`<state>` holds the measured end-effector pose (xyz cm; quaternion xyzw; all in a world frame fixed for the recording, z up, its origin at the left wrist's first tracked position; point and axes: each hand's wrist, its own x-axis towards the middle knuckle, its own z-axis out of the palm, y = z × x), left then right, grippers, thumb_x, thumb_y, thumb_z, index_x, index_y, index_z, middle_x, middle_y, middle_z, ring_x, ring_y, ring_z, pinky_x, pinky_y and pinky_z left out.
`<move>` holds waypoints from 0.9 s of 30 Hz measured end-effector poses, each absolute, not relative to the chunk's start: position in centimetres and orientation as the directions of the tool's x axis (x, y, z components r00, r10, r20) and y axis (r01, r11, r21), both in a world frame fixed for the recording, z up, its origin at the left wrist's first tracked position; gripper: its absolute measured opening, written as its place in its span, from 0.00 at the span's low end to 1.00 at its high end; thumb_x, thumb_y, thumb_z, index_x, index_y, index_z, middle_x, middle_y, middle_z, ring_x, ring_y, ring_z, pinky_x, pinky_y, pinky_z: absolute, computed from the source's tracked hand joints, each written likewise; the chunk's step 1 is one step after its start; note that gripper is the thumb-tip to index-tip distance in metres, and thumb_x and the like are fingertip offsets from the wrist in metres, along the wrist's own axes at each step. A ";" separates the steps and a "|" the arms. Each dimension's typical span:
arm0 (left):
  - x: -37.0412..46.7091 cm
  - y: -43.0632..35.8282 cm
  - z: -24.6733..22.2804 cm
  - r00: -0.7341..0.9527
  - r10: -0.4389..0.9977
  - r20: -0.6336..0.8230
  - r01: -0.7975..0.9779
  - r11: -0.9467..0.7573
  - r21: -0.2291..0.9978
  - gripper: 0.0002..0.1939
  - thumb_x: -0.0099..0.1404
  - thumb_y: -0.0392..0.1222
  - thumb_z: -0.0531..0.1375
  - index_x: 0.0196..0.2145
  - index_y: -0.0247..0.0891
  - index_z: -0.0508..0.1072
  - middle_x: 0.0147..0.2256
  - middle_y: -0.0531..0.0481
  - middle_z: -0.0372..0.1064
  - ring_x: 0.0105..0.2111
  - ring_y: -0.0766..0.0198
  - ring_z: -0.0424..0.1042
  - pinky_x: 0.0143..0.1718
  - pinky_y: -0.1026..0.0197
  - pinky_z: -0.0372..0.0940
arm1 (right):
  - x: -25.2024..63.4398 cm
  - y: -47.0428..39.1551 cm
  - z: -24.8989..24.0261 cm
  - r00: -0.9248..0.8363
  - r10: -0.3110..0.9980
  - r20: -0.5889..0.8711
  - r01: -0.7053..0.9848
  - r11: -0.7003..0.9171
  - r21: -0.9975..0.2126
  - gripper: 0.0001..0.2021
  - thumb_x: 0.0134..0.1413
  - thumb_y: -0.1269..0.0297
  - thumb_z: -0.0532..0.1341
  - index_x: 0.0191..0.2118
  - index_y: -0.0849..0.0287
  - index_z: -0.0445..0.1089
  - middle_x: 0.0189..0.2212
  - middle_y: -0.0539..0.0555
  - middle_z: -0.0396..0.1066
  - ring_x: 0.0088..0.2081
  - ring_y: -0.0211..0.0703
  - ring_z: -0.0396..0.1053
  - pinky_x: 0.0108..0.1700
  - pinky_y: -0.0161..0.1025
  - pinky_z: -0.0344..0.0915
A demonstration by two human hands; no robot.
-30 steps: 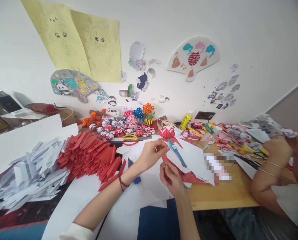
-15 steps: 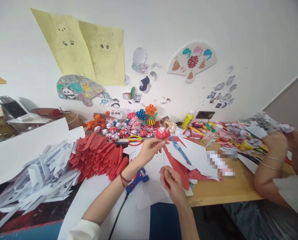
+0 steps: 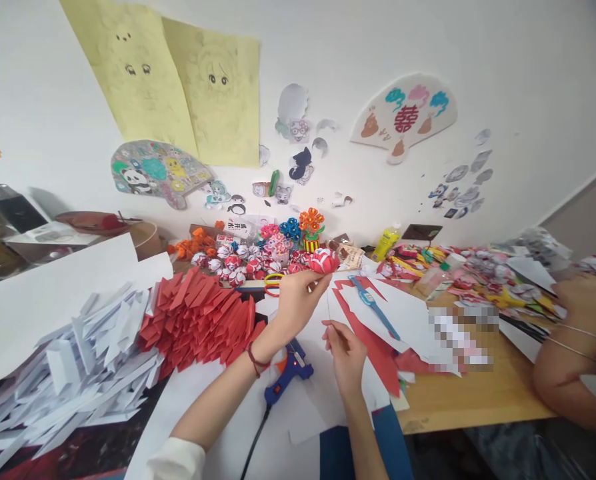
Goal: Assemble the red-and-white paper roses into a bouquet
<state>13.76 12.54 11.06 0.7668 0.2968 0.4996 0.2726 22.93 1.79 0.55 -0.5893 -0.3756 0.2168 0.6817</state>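
A red and white paper flower (image 3: pixel 324 261) is held up by my left hand (image 3: pixel 301 300), whose fingers pinch it from below. Lower and to the right, my right hand (image 3: pixel 345 350) is closed in a pinch around a thin strand (image 3: pixel 329 308) that rises toward the flower. A blue glue gun (image 3: pixel 291 373) lies on white paper beneath my left wrist, its black cord running toward the front edge. Left of it are a heap of folded red paper strips (image 3: pixel 198 320) and a heap of white ones (image 3: pixel 73 373).
A blue watch (image 3: pixel 375 308) rests on paper to the right. Finished paper flowers (image 3: pixel 235 260) and a yellow bottle (image 3: pixel 386 243) stand along the wall. Another person's arm (image 3: pixel 573 353) leans on the table at the far right, near coloured paper pieces.
The camera view has shifted, moving most things on the table. My left hand's back has turned more toward the camera, and a thin strand now shows between the hands.
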 end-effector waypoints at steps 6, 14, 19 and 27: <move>14.8 13.8 10.0 0.485 0.763 0.429 -0.146 -0.412 0.899 0.22 0.66 0.57 0.57 0.28 0.36 0.80 0.22 0.49 0.73 0.23 0.65 0.69 0.27 0.63 0.62 | 23.7 3.2 -0.7 0.528 0.818 0.229 -0.027 0.286 -0.958 0.12 0.60 0.54 0.60 0.35 0.57 0.73 0.19 0.48 0.61 0.19 0.32 0.51 0.22 0.35 0.47; 15.0 15.2 9.0 0.735 0.583 0.345 -0.399 -0.039 0.916 0.21 0.62 0.56 0.62 0.36 0.32 0.78 0.33 0.42 0.77 0.26 0.65 0.72 0.29 0.63 0.63 | 25.0 2.9 -1.9 0.466 0.876 0.126 -0.289 0.285 -0.914 0.13 0.57 0.53 0.63 0.32 0.58 0.70 0.18 0.45 0.52 0.20 0.31 0.47 0.23 0.34 0.42; 15.1 15.2 9.0 0.762 0.562 0.322 -0.406 0.028 0.913 0.22 0.59 0.53 0.66 0.44 0.32 0.75 0.38 0.39 0.78 0.27 0.65 0.74 0.27 0.65 0.62 | 25.0 2.9 -1.8 0.381 0.917 0.117 -0.353 0.262 -0.898 0.15 0.57 0.53 0.63 0.29 0.60 0.69 0.18 0.45 0.52 0.20 0.30 0.46 0.23 0.34 0.42; 15.7 15.5 8.3 0.657 0.665 0.356 -0.460 -0.021 0.888 0.22 0.57 0.57 0.66 0.32 0.30 0.78 0.29 0.42 0.77 0.21 0.68 0.69 0.22 0.66 0.59 | 25.0 2.7 -1.9 0.321 0.942 0.096 -0.368 0.218 -0.904 0.12 0.59 0.55 0.63 0.32 0.60 0.71 0.18 0.45 0.53 0.21 0.30 0.48 0.24 0.34 0.42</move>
